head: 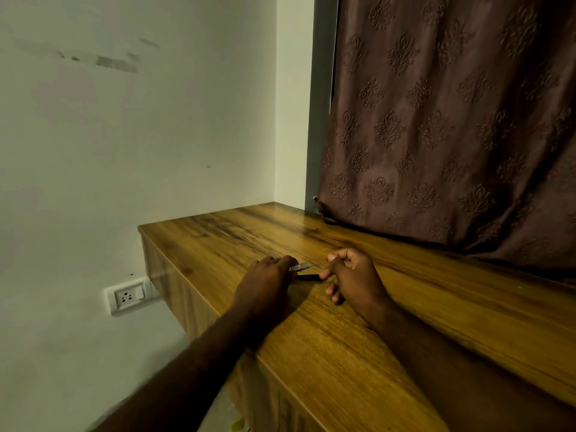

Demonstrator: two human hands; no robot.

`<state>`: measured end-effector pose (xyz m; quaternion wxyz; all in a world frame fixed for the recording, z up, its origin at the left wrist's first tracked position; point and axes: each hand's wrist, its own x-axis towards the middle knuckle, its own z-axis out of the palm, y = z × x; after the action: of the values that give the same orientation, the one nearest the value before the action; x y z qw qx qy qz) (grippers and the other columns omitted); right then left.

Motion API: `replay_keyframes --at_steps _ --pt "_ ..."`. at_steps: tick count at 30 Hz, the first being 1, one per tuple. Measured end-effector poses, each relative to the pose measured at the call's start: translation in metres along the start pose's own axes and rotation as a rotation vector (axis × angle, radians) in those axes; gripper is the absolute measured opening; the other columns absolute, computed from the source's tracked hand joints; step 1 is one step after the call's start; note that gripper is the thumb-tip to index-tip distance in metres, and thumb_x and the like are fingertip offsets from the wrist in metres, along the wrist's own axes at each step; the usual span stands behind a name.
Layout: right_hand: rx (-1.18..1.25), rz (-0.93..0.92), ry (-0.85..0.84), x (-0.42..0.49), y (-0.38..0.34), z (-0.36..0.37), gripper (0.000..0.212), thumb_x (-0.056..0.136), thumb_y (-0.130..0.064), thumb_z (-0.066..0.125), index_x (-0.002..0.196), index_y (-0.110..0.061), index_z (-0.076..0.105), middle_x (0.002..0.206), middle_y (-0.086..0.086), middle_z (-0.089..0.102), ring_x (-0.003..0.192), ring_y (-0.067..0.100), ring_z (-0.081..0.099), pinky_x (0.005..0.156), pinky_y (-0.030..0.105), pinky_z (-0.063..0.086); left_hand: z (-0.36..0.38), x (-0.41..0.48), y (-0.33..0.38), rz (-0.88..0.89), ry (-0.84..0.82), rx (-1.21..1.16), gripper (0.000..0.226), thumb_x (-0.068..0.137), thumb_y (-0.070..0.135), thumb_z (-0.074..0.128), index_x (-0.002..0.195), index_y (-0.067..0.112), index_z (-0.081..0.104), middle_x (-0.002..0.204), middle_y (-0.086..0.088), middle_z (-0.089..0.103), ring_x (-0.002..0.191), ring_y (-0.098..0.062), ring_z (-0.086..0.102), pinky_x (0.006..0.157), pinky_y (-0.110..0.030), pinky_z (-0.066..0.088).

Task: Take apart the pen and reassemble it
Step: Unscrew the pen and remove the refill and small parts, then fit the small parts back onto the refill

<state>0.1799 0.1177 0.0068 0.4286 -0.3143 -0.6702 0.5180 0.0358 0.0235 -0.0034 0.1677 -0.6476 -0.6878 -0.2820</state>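
Note:
Both my hands rest on a wooden counter (pixel 327 332). My left hand (pixel 265 283) is closed around a clear, silvery pen barrel (pixel 298 267) that sticks out to the right past my fingers. My right hand (pixel 352 277) pinches the end of a thin dark pen part (pixel 308 277), which runs leftward just below the barrel toward my left hand. The two parts lie close together, almost parallel. My palms hide the rest of each part.
A brown patterned curtain (pixel 452 135) hangs at the back right and touches the counter. A pale wall (pixel 124 135) stands to the left, with a white socket and switch plate (pixel 131 296) below the counter's left edge. The counter drops off on its left side.

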Motion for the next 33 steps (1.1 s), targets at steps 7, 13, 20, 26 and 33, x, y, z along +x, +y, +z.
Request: replay_keyframes --at_steps 7,13,20,26,33 --pt "0.112 0.063 0.113 0.003 -0.004 -0.007 0.015 0.1 -0.021 0.036 0.095 -0.017 0.049 0.075 0.014 0.064 0.041 0.019 0.047 0.041 0.024 0.032 0.002 -0.002 -0.001 -0.03 0.051 -0.022 0.03 0.087 0.039 0.058 0.11 0.022 0.051 0.095 -0.002 0.066 0.082 -0.018 0.056 0.071 -0.027 0.036" --pt "0.094 0.082 0.124 0.002 -0.004 -0.007 0.033 0.099 -0.023 0.031 0.078 -0.007 0.051 0.062 0.017 0.055 0.042 0.023 0.043 0.044 0.026 0.029 -0.009 -0.004 -0.001 -0.108 0.167 -0.171 0.02 0.09 0.024 0.055 0.109 0.019 0.058 0.095 -0.002 0.064 0.078 -0.012 0.049 0.068 -0.027 0.036" --pt "0.046 0.035 0.068 0.002 0.002 -0.008 0.028 0.099 -0.029 0.046 0.092 -0.003 0.055 0.067 0.012 0.062 0.043 0.018 0.048 0.04 0.024 0.034 -0.007 -0.002 -0.006 -0.162 0.208 -0.164 0.021 0.093 0.025 0.05 0.109 0.018 0.062 0.104 -0.003 0.063 0.091 -0.014 0.05 0.077 -0.032 0.046" --pt "0.054 0.014 0.111 0.007 0.003 -0.011 0.02 0.099 -0.022 0.049 0.095 -0.004 0.056 0.078 0.015 0.067 0.038 0.014 0.047 0.037 0.021 0.034 -0.008 -0.002 -0.004 -0.142 0.162 -0.124 0.023 0.094 0.022 0.05 0.114 0.016 0.06 0.11 -0.004 0.062 0.096 -0.017 0.052 0.083 -0.034 0.045" --pt "0.042 -0.002 0.251 0.015 0.004 -0.03 0.015 0.1 -0.016 0.044 0.103 -0.006 0.055 0.085 0.014 0.068 0.043 0.016 0.048 0.035 0.02 0.034 -0.006 -0.001 -0.006 -0.193 0.12 -0.048 0.033 0.088 0.016 0.057 0.121 0.017 0.056 0.119 -0.006 0.058 0.104 -0.022 0.052 0.089 -0.042 0.047"
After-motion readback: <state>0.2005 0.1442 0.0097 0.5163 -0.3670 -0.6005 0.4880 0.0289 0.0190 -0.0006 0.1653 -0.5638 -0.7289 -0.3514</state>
